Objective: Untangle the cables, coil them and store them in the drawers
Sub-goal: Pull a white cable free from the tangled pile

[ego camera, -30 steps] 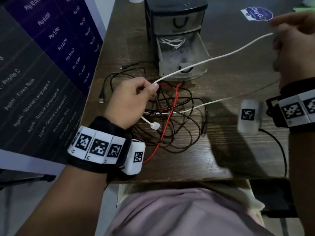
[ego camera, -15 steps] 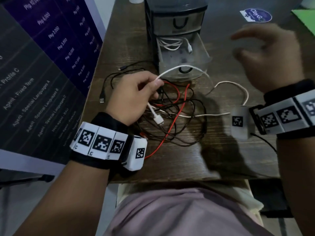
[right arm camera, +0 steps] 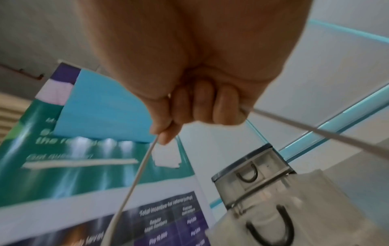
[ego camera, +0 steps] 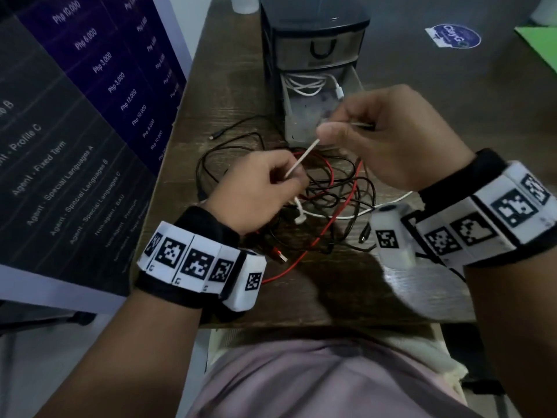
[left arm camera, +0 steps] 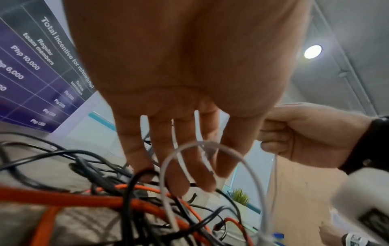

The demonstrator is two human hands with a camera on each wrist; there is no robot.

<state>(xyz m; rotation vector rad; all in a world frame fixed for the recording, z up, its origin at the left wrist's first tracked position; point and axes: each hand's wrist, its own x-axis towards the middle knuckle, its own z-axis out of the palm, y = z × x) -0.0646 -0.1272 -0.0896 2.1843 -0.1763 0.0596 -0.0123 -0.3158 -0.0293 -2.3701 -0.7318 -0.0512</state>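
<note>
Wood-grain table (ego camera: 241, 95), dark brown, matte, w/ a purple-and-grey printed banner (ego camera: 90, 122) standing along its left edge. Drawer unit (ego camera: 313, 46) at table's far side: boxy, dark frame, translucent smoky plastic fronts w/ U-shaped black handles; top drawer closed, lower drawer (ego camera: 304, 116) pulled out, a coiled white cable (ego camera: 307, 86) lying at its back. In front of the unit, a loose tangle of thin black cables (ego camera: 337, 182) mixed w/ a red cable (ego camera: 346, 203), glossy, round in section, looping over each other on the wood. Left hand (ego camera: 256, 191) is over the tangle's left part, right hand (ego camera: 391, 140) raised above it nr the open drawer front. Thin white cable (ego camera: 303, 156), smooth and pale, runs taut as a short straight span btwn the two hands. Left thumb + forefinger pinch it; left wrist view shows the other fingers (left arm camera: 179, 159) long and only loosely bent, w/ a white loop (left arm camera: 202, 144) hanging in front of them. Right fingers (right arm camera: 202, 106) curled tight into a fist round the cable; it exits by the thumb and again at the little-finger side. Rest of white cable trails down onto the table under the right wrist, across the tangle. Round blue sticker (ego camera: 455, 36) far right on table.
</note>
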